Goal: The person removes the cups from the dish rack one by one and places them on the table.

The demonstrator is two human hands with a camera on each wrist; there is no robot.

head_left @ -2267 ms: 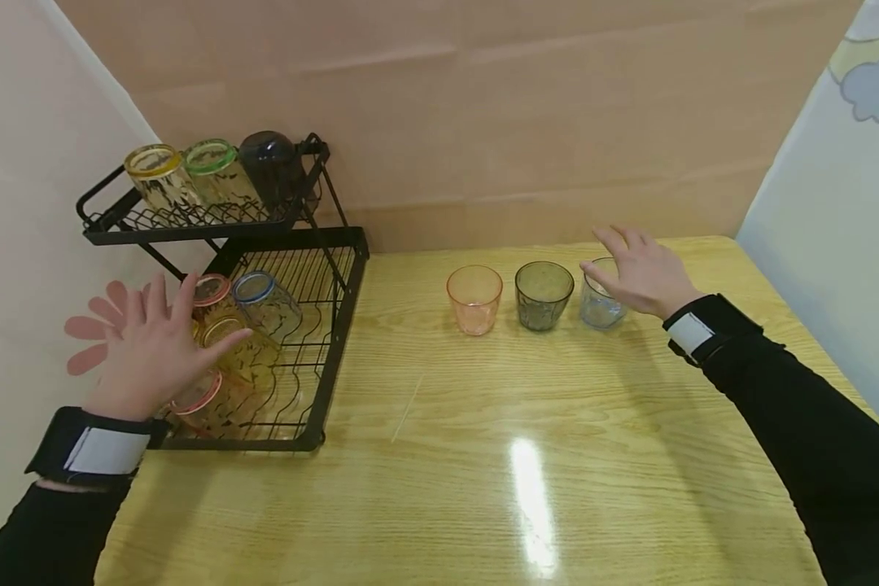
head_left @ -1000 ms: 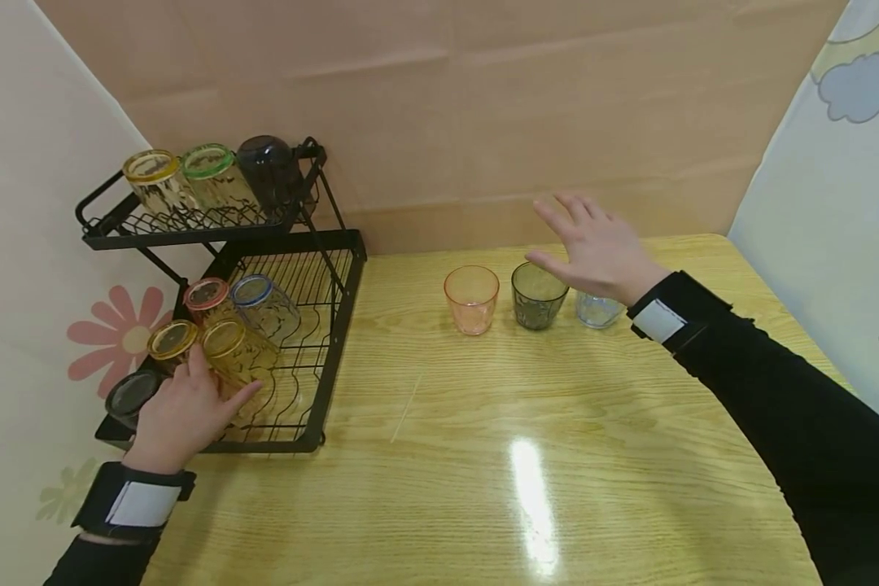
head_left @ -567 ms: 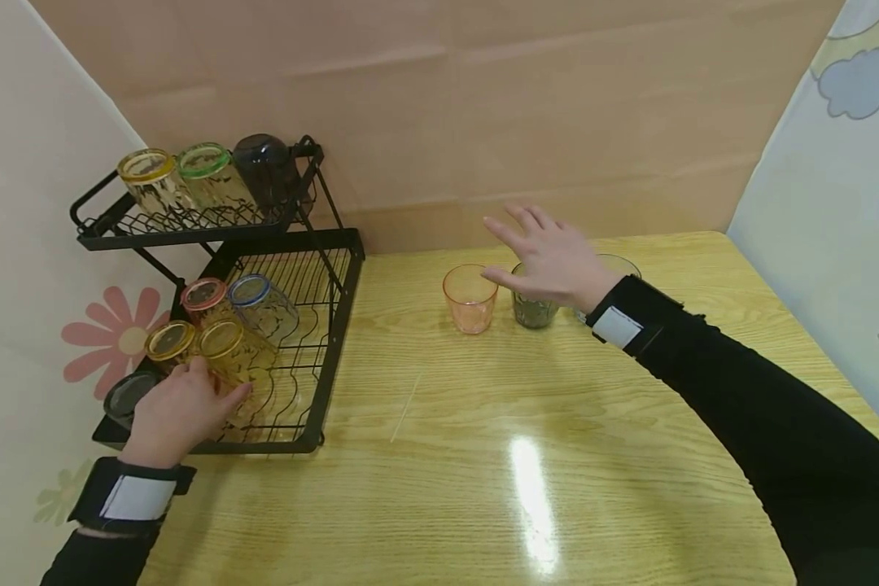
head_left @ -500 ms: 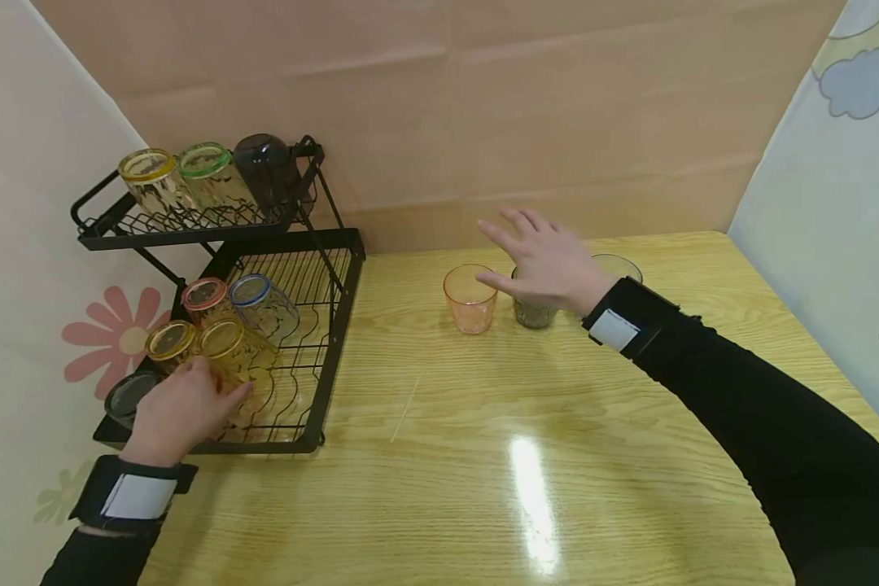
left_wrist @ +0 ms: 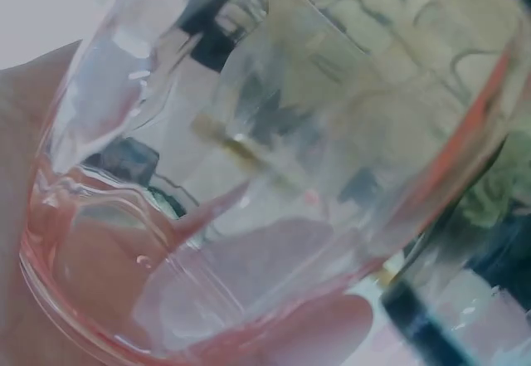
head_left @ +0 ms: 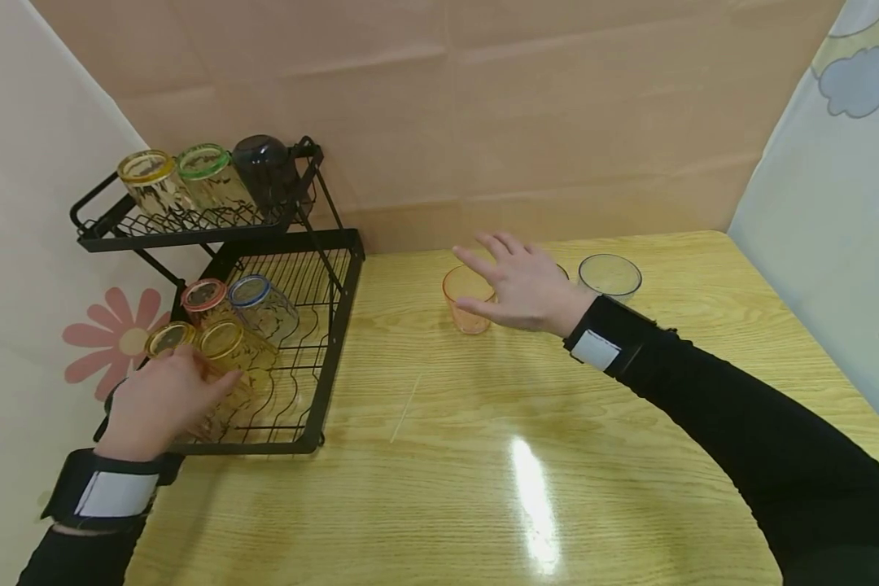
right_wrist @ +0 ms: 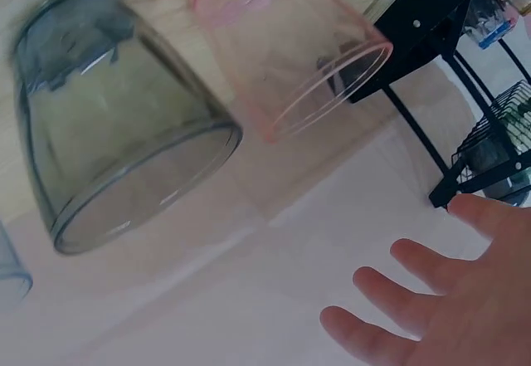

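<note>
Setting: yellow wood-grain table [head_left: 483, 456] set against a tan wall; a black two-tier wire rack [head_left: 337, 325] is placed at the table's left rear corner.
Rack contents: tumblers are laid on their sides on both tiers, with yellow, green, pink and blue rims; a dark cup [head_left: 267, 167] is seen on the upper tier.
Left hand [head_left: 161, 403]: placed on the lower tier, fingers curled round a pink-tinted glass [left_wrist: 249, 217] at the front left of the rack; in the wrist view the glass is seen pressed into the palm. From the head view it is mostly hidden by the hand.
Right hand [head_left: 520, 289]: held spread, fingers straight and apart, nothing gripped; it hovers just above the orange cup [head_left: 465, 297], thumb beside its rim.
Row on table: orange cup at the left, grey-green cup [right_wrist: 116, 125] in the middle, mostly hidden from the head camera by the hand, clear cup [head_left: 610, 277] at the right; all three stand upright, near one another but apart.
Look of the orange cup: translucent, short, slightly tapered, empty.
Handling, judged: light and rigid, likely smooth and somewhat slippery; breakable if glass. A hold round the side wall, thumb opposite fingers below the rim, seems soundest.
</note>
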